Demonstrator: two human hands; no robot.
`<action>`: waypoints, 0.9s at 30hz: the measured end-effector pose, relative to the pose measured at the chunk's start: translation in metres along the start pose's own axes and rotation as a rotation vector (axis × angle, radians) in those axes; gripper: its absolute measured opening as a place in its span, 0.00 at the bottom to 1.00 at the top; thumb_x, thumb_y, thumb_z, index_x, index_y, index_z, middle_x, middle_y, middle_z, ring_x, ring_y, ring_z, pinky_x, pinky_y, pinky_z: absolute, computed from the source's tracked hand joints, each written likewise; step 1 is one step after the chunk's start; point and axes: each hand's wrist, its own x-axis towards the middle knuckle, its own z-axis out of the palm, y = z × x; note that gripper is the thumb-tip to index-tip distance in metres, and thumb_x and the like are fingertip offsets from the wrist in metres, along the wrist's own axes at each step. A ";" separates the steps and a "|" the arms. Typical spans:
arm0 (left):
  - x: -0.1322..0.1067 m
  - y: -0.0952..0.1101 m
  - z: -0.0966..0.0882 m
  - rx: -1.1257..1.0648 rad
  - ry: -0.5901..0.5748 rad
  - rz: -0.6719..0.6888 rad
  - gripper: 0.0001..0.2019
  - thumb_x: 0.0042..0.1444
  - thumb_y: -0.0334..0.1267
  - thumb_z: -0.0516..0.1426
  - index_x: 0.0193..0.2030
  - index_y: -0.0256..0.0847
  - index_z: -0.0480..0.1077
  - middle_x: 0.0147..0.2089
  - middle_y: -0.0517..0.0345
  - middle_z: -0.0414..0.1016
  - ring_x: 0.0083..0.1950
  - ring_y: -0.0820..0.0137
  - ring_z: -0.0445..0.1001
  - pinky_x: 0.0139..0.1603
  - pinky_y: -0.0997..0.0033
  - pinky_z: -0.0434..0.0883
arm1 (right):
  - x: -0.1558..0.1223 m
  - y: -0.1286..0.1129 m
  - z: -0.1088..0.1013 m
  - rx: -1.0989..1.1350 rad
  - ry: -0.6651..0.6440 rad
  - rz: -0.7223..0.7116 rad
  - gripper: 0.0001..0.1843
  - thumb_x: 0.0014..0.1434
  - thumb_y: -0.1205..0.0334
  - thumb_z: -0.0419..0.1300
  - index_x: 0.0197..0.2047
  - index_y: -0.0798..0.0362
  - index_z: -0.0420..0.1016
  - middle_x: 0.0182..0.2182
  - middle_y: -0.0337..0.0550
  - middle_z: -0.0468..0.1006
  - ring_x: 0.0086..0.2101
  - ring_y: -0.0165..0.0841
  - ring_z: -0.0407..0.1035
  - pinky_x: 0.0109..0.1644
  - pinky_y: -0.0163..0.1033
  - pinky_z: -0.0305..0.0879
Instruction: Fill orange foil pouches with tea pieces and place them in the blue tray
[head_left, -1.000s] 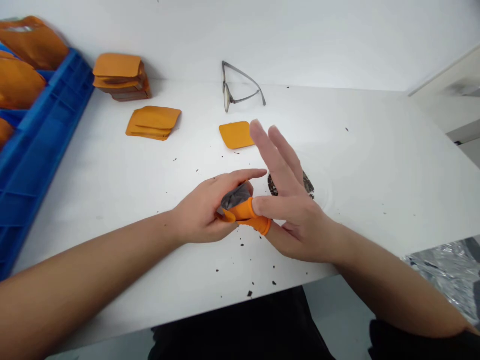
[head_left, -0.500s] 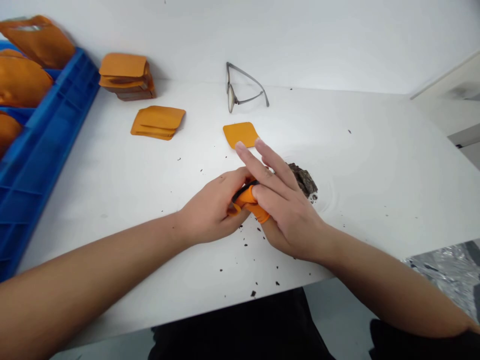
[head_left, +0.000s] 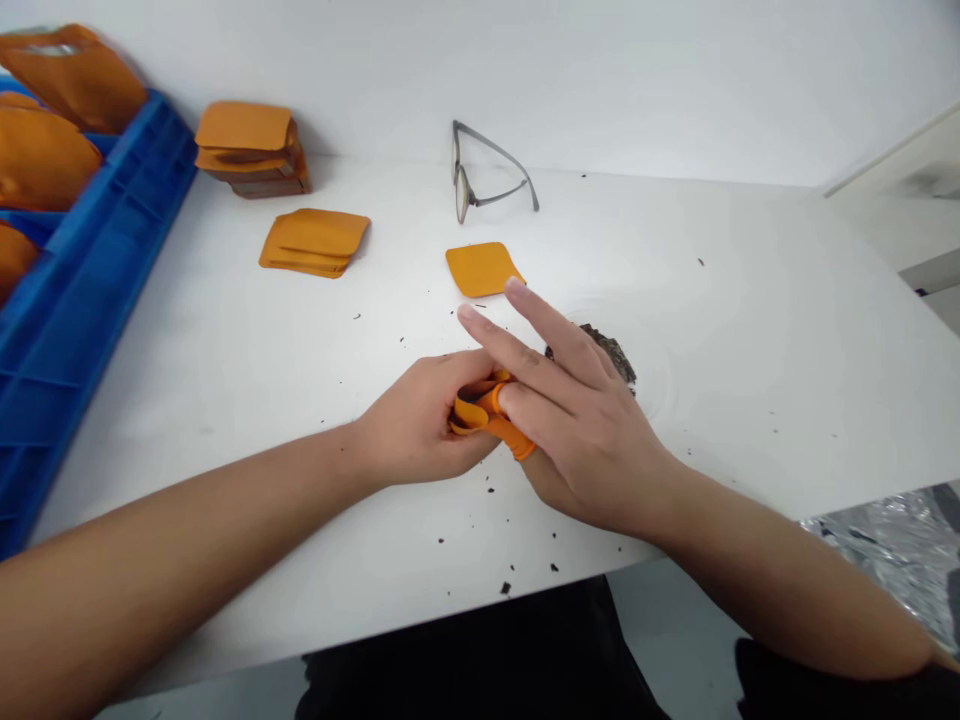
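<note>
Above the white table, my left hand point(head_left: 424, 420) is wrapped around a curled orange leather-like piece point(head_left: 469, 414). My right hand point(head_left: 585, 430) meets it from the right, its thumb and index finger closed at the piece and the other fingers stretched out. Orange finger cots point(head_left: 517, 438) cover the tips of that thumb and index finger. The exact grip is partly hidden between the hands. Behind my right hand lies a dark, crumbly lump point(head_left: 619, 356), partly covered. A flat orange piece point(head_left: 484, 270) rests just beyond my right fingertips.
At the left stands a blue crate point(head_left: 97, 290) with larger orange pieces point(head_left: 45, 160). A tall stack of orange pieces point(head_left: 247, 140) and a low pile point(head_left: 315, 240) sit near it. Eyeglasses point(head_left: 463, 195) lie by the wall. Dark crumbs point(head_left: 506, 588) dot the table.
The orange piece has turned in my hands, so its curled orange face shows more and its dark edge less. My right fingers have shifted slightly, covering more of the dark lump.
</note>
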 end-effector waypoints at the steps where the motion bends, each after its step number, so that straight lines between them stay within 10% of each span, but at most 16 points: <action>1: 0.000 0.001 0.000 0.006 -0.002 0.005 0.07 0.50 0.28 0.54 0.35 0.41 0.65 0.27 0.69 0.68 0.25 0.79 0.65 0.25 0.78 0.64 | -0.001 0.001 -0.001 -0.003 -0.022 0.006 0.11 0.62 0.75 0.53 0.36 0.49 0.71 0.72 0.43 0.62 0.75 0.44 0.46 0.73 0.57 0.65; 27: -0.003 0.009 0.002 0.120 0.093 -0.027 0.06 0.47 0.27 0.58 0.30 0.42 0.66 0.23 0.72 0.69 0.21 0.82 0.62 0.21 0.84 0.63 | -0.001 0.014 -0.031 0.407 -0.075 0.006 0.05 0.59 0.60 0.60 0.34 0.51 0.76 0.67 0.53 0.70 0.72 0.47 0.55 0.74 0.58 0.58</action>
